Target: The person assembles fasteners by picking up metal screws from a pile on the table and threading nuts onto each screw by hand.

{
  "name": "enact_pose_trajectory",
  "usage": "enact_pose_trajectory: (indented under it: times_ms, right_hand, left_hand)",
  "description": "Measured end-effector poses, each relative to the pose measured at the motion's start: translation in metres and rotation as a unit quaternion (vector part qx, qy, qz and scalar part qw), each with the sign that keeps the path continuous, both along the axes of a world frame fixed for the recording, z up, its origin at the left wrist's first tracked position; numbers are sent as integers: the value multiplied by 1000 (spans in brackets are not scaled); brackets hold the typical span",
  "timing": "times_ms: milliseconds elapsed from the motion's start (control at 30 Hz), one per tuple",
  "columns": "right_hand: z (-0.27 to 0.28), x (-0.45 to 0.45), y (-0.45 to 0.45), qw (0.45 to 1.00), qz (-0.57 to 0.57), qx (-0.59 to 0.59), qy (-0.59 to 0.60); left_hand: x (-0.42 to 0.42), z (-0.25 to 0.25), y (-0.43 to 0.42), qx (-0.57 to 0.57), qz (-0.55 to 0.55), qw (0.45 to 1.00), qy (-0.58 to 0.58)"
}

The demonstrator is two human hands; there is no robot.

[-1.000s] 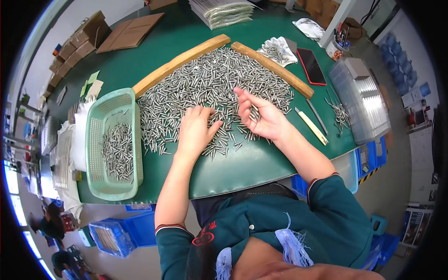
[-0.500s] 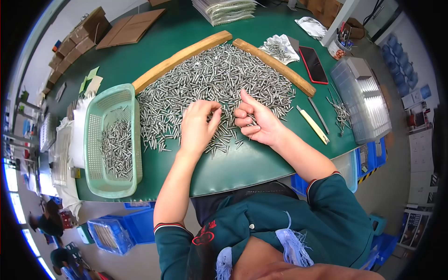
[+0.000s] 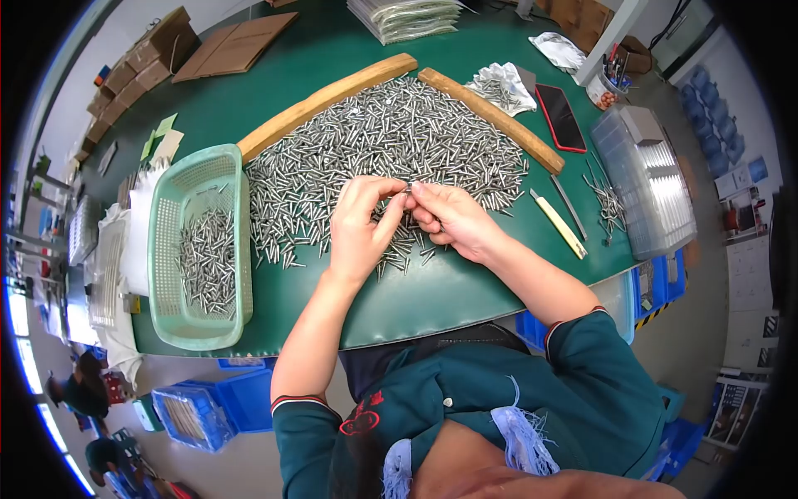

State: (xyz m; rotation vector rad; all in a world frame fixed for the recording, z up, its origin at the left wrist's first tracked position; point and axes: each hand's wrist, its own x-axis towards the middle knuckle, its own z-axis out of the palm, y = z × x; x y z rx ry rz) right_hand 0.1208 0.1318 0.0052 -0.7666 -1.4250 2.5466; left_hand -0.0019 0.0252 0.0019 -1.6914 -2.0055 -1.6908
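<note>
A wide heap of small silver metal pins (image 3: 374, 133) covers the middle of the green table. Over the heap's near edge, my left hand (image 3: 363, 218) and my right hand (image 3: 455, 218) meet at the fingertips. Between them is a small metal pin (image 3: 408, 188), pinched by thumb and finger on both sides and mostly covered. The other fingers of my right hand are curled in; whether they hold more pins is hidden. To the left of my left hand stands a light green plastic basket (image 3: 240, 241) with many similar pins inside.
Two wooden bars (image 3: 324, 104) (image 3: 492, 119) border the heap at the back. On the right lie a red-edged phone (image 3: 560, 118), a yellow-handled cutter (image 3: 559, 226), a thin metal strip (image 3: 568, 208) and a clear plastic box (image 3: 644, 183). Cardboard (image 3: 234, 46) lies at the back left.
My right hand has moved left, and its raised thumb has come down to meet my left fingertips. A pin now shows between the two hands. The basket and heap look unchanged.
</note>
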Motion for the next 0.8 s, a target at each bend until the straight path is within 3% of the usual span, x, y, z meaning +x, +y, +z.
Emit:
enact_pose_trajectory:
  times_ms: [167, 267, 500, 800]
  right_hand:
    - [-4, 0, 1, 999, -4, 20, 27]
    - [-2, 0, 2, 999, -16, 5, 36]
    - [-2, 0, 0, 999, -5, 6, 35]
    - [-3, 0, 1, 998, -20, -16, 50]
  left_hand:
    - [0, -3, 0, -2, -13, 1000, -14]
    - [5, -5, 2, -8, -13, 976, -218]
    - [-6, -14, 2, -15, -64, 972, -225]
    - [-3, -9, 1, -43, -93, 942, -320]
